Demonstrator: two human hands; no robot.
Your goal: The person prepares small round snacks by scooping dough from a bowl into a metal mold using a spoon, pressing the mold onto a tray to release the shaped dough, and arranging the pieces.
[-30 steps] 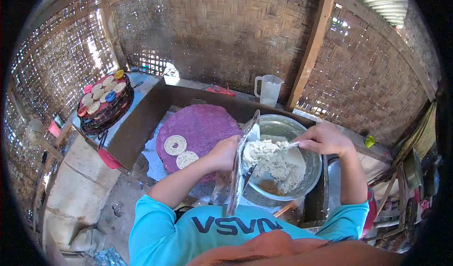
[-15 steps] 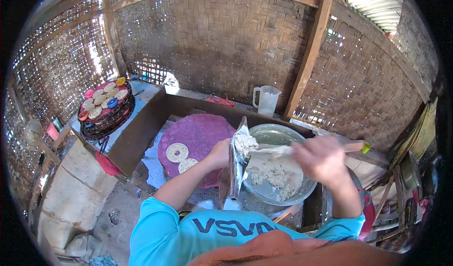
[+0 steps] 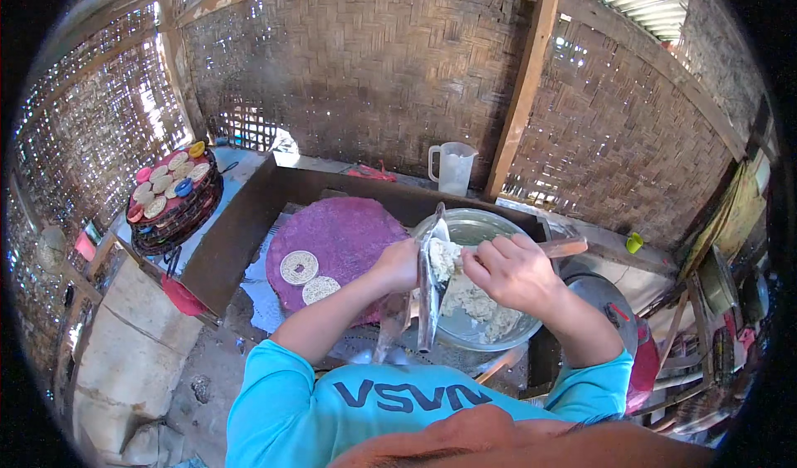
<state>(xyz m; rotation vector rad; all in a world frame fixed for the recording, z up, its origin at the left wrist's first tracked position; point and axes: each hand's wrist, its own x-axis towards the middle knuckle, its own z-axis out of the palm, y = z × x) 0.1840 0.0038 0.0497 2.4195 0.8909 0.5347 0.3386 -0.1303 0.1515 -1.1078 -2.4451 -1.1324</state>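
Note:
My left hand (image 3: 400,265) holds a thin metal plate (image 3: 430,281) upright on its edge, beside a metal basin (image 3: 481,227). My right hand (image 3: 512,270) grips a pale wooden-handled spatula (image 3: 558,248) and presses a lump of white dough (image 3: 442,256) against the plate. More white dough (image 3: 477,302) lies in the basin under my right hand. Left of the plate sits a round purple mat (image 3: 336,244) with two flat white dough discs (image 3: 307,275) on it.
A stack of round woven trays (image 3: 170,198) topped with several small discs stands at the far left. A clear plastic jug (image 3: 454,168) sits on the back ledge by a wooden post (image 3: 521,95). Woven bamboo walls enclose the spot. A dark pot (image 3: 594,290) stands at the right.
My right hand has come back from the right to the upright plate, pressing dough on it with the spatula. The plate stays held on edge; the view has shifted slightly.

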